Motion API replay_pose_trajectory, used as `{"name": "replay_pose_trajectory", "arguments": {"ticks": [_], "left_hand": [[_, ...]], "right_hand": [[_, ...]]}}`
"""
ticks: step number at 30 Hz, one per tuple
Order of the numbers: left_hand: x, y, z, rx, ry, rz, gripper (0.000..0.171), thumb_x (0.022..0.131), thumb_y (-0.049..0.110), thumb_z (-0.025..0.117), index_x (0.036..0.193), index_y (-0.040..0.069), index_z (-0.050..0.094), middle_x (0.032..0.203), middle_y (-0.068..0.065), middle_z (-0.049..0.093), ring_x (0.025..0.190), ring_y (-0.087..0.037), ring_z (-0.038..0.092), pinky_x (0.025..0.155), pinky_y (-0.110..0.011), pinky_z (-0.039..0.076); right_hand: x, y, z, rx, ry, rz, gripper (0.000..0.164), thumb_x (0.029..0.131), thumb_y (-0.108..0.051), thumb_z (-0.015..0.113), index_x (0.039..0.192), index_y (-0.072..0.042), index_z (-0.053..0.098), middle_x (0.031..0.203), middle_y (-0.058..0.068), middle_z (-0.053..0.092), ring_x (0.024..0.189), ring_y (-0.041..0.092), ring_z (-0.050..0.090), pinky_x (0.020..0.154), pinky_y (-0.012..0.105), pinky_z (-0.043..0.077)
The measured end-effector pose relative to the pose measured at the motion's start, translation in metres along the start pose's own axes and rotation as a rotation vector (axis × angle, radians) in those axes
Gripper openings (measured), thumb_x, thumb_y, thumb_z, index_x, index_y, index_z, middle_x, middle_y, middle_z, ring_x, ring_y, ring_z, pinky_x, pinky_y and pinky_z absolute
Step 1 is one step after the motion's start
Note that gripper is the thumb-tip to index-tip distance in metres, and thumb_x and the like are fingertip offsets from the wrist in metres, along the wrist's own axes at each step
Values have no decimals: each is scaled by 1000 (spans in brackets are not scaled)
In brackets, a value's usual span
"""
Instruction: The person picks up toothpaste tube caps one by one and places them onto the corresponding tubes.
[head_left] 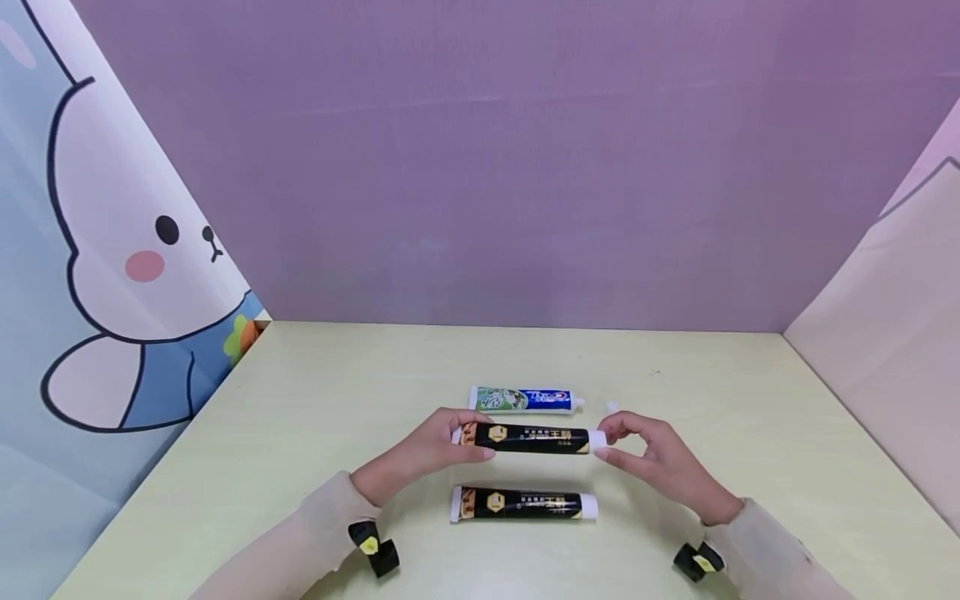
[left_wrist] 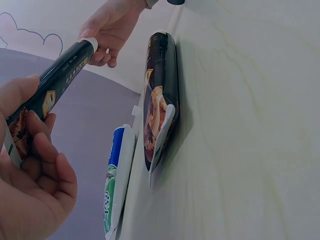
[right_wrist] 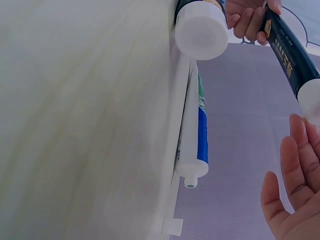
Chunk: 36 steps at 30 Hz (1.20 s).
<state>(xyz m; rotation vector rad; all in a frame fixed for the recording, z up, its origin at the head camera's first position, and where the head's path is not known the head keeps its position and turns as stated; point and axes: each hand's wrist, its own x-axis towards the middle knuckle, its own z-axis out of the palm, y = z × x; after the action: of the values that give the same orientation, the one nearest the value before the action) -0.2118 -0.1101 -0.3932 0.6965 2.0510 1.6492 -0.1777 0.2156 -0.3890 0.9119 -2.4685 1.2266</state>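
Note:
Both hands hold a black toothpaste tube [head_left: 525,437] above the table, lying level with its white cap [head_left: 597,441] to the right. My left hand [head_left: 438,442] pinches its flat crimped end between thumb and fingers. The fingertips of my right hand [head_left: 645,450] pinch the white cap at the other end. On the table just in front lies a second black toothpaste tube [head_left: 517,504], capped, pointing the same way. Behind the held tube is a green and blue toothpaste tube [head_left: 525,400], its narrow nozzle [right_wrist: 190,183] bare.
A small white cap [head_left: 612,407] sits on the table right of the green and blue tube. The pale table [head_left: 337,367] ends at a purple backdrop [head_left: 480,167]. A panel with a cartoon rabbit [head_left: 135,250] stands at the left, a pale panel [head_left: 892,333] at the right.

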Motion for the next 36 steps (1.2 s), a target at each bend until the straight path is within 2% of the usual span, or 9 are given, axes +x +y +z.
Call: {"name": "replay_pose_trajectory", "arguments": {"ticks": [9,17,22,36], "left_hand": [[-1,2,1,-4,9,-1,38,84,12,71,118,-2,60,103,-12,69,83,-11,62,76,-26,51],[0,2,2,44,23,32,40,83,11,71,119,-2,60,96,-9,69,74,-9,59,71,-24,51],[-1,3,2,62,24,52,40,83,10,71,119,-2,59,91,-8,69,67,-7,56,64,-23,50],[-1,4,3,82,33,50,37,83,10,72,117,0,61,98,-12,68,74,-12,61,66,-25,52]], "right_hand": [[0,-3,-1,-26,15,40,20,80,-6,73,95,-16,65,89,-10,64,81,6,57,73,33,48],[-1,-5,-3,15,22,116,11,83,-13,71,93,-15,66,86,2,67,80,6,58,76,32,47],[-2,-8,-3,27,14,148,9,85,-16,70,93,-15,67,86,2,67,80,6,58,77,32,47],[0,-10,-5,48,-11,177,7,86,-17,69,92,-14,67,86,2,67,80,7,59,77,33,48]]}}
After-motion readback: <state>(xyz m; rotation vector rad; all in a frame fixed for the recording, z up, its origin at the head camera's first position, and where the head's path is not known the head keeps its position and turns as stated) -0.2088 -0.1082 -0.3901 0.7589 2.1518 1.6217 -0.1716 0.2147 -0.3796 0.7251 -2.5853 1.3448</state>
